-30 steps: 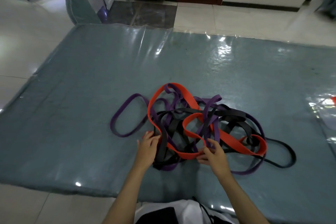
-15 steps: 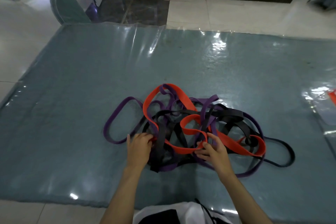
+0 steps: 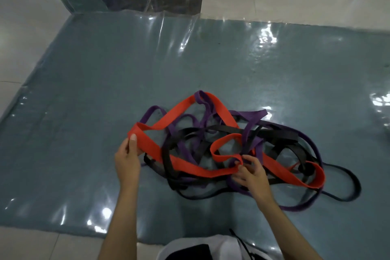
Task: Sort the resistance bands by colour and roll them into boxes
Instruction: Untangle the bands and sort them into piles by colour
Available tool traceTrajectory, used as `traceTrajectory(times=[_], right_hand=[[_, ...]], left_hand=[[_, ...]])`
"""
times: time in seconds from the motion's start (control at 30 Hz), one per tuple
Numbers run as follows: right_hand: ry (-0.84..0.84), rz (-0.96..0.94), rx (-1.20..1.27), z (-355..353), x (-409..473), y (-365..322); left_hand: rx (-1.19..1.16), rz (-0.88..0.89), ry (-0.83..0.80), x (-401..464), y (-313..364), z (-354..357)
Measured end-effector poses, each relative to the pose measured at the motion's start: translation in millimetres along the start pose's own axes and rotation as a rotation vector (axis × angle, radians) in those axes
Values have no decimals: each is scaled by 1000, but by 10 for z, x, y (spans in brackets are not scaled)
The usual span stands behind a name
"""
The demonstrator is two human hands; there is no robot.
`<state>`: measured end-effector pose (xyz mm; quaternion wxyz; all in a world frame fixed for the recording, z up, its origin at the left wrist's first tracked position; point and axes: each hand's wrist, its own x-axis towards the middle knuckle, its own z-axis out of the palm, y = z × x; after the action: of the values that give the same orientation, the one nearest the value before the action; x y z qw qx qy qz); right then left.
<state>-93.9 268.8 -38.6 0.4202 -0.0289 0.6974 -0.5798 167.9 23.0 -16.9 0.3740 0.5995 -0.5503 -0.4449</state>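
At frame centre, the left hand (image 3: 126,159) pinches a fold of the red band (image 3: 187,170) while the right hand (image 3: 252,174) pinches it amid the tangled purple bands (image 3: 252,121) and black bands (image 3: 274,136)

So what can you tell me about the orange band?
The orange band is a wide, flat, rubbery-looking strap, twisted through the tangle of purple and black bands on the mat. The left hand pinches its folded left end, lifted slightly; the right hand pinches a small loop near the middle. Black straps cross over it.
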Motion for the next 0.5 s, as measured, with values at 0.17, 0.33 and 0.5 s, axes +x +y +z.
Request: traceTrajectory(times=[0.17, 0.33, 0.5], right_hand=[[-27, -18, -194, 72, 100, -23], [51, -140, -421, 139, 108, -122], [11, -166, -410, 216, 47, -107]], left_hand=[[-41, -133, 83, 39, 125, 66], [-410, -441, -305, 60, 278, 188], [-268, -258, -294, 98, 178, 125]])
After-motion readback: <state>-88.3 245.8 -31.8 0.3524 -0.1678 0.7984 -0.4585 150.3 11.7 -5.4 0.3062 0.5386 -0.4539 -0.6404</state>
